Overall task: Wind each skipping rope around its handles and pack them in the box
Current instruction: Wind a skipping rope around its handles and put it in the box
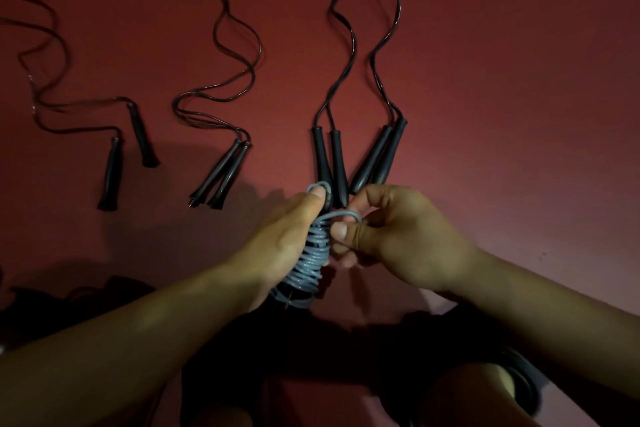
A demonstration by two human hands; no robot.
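My left hand (287,239) grips the grey plastic skipping rope (311,260), coiled round its handles, held above the red floor (519,114). My right hand (398,239) pinches the rope's end loop. Beyond: 4 black ropes w/ dark handles (329,163), unwound.

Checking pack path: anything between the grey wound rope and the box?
Cannot tell: no box shows in this view. The left hand grips the grey rope bundle, and the right hand pinches its last loop.
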